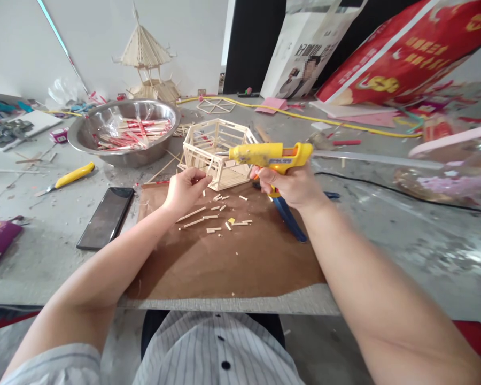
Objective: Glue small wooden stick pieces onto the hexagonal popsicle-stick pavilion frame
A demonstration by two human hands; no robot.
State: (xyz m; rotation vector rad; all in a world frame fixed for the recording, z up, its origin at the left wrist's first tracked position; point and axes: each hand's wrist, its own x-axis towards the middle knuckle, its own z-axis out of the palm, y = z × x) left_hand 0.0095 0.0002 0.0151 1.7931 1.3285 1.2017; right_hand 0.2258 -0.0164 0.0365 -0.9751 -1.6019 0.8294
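My right hand [299, 187] is wrapped round the grip of a yellow hot glue gun [268, 155]. A clear glue stick [377, 156] juts from its back end. The nozzle points left, over a many-sided wooden stick frame [228, 174]. Beside the frame's front left corner, my left hand [187, 190] is closed in a pinch; whether its fingertips grip the frame or a small stick piece cannot be made out. Short cut sticks [200, 220] lie scattered in front of the frame on a brown sheet [224, 267]. Blue-handled pliers [288, 218] rest partly under my right hand.
A steel bowl [124, 158] of red-and-pale sticks stands behind my left hand. Left of the sheet lie a phone [106, 218] and a yellow craft knife [74, 175]. A stick pagoda [146, 53] stands at the back. A yellow cable [304, 114] crosses the table; a black cord [385, 187] runs right.
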